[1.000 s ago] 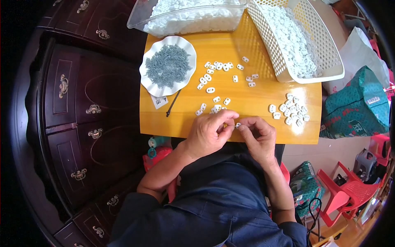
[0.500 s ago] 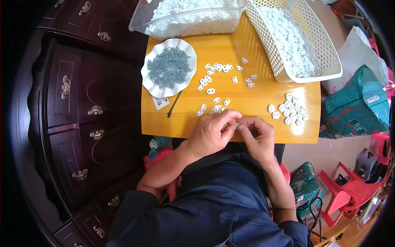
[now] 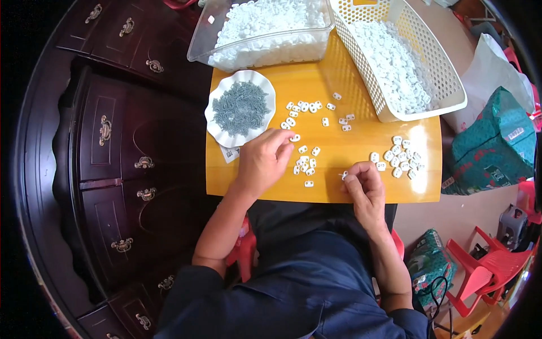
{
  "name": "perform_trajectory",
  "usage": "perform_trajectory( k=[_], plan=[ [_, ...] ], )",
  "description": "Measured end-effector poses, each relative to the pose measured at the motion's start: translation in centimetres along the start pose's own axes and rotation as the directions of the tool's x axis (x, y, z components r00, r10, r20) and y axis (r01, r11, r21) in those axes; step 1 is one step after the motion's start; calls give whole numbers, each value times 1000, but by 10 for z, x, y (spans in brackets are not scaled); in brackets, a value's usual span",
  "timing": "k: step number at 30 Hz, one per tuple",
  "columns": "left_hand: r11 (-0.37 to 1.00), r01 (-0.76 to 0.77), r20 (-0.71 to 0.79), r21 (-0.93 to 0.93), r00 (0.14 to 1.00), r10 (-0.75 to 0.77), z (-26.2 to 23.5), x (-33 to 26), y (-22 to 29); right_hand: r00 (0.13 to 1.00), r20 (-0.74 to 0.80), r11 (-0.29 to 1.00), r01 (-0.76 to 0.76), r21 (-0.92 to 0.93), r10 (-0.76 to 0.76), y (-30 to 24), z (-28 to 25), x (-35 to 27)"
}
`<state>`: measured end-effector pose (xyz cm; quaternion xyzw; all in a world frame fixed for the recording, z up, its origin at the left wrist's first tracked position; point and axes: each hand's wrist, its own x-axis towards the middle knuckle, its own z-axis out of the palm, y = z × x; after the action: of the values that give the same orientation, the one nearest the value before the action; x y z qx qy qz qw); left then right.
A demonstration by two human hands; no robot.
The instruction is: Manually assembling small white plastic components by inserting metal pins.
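Between thumb and fingers, my right hand point(image 3: 367, 189) pinches a small white plastic piece point(image 3: 345, 175), with a thin bit sticking out at its left side. My left hand point(image 3: 261, 161) is over the table just right of the scalloped plate, its index fingertip at a loose white two-holed piece point(image 3: 295, 138) and the thumb a little apart. More two-holed pieces point(image 3: 305, 163) lie between my hands and farther back. A denser group of white pieces point(image 3: 402, 156) sits right of my right hand. The white plate point(image 3: 216, 129) holds a heap of slim grey pins point(image 3: 241, 107).
A clear bin point(image 3: 265, 48) and a cream perforated basket point(image 3: 450, 96), both full of white pieces, stand at the table's point(image 3: 350, 147) back. A dark wooden cabinet point(image 3: 107, 164) stands at left. Green bags point(image 3: 491, 147) and a red chair point(image 3: 483, 268) are at right.
My hands have come apart. The left moved left and away from me to a loose piece, partly covering the plate's edge; the right moved slightly right and keeps its piece. The view shifted a little.
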<state>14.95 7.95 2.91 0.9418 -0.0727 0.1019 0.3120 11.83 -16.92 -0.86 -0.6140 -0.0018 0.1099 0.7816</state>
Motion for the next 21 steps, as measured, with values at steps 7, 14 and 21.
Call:
perform_trajectory(
  k=[7, 14, 21],
  plan=[
    [983, -103, 29, 151, 995, 99, 16, 6, -12, 997, 13, 997, -71, 32, 71, -3, 0, -3],
    [997, -44, 33, -57, 998, 46, 15, 7, -5, 997, 4, 996, -77, 38, 77, -1, -2, -3],
    [714, 223, 165, -663, 975, -150, 30, -18, 11, 994, 18, 993, -108, 57, 107, 4, -6, -2]
  ],
)
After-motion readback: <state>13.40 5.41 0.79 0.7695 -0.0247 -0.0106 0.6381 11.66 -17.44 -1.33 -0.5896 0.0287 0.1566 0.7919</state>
